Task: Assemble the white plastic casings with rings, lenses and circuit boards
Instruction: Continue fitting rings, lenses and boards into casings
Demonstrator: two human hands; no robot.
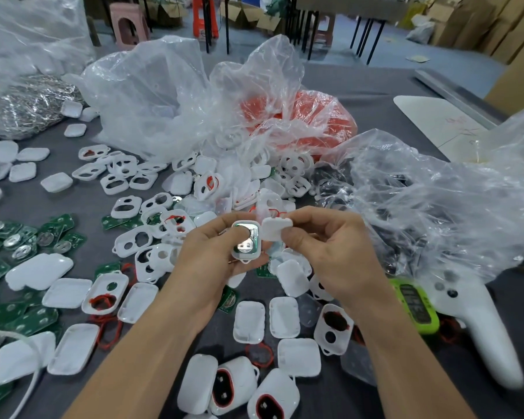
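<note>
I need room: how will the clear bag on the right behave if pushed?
The bag looks thin and crumpled, so it would probably buckle rather than slide. Dark parts show inside, so its base is likely weighted and drags.

Bare left grip [208, 255] and right grip [327, 246], forearms [152, 343] unsleeved.

I'm looking into a small assembly workshop. The grey table [375, 95] is strewn with loose white casings [285, 317] and green boards [64, 225], and clear bags [152, 95] of parts lie open on it. Behind it I see cardboard boxes [508, 31], plastic stools [127, 25] and more benches on thin black legs [369, 34].
</note>
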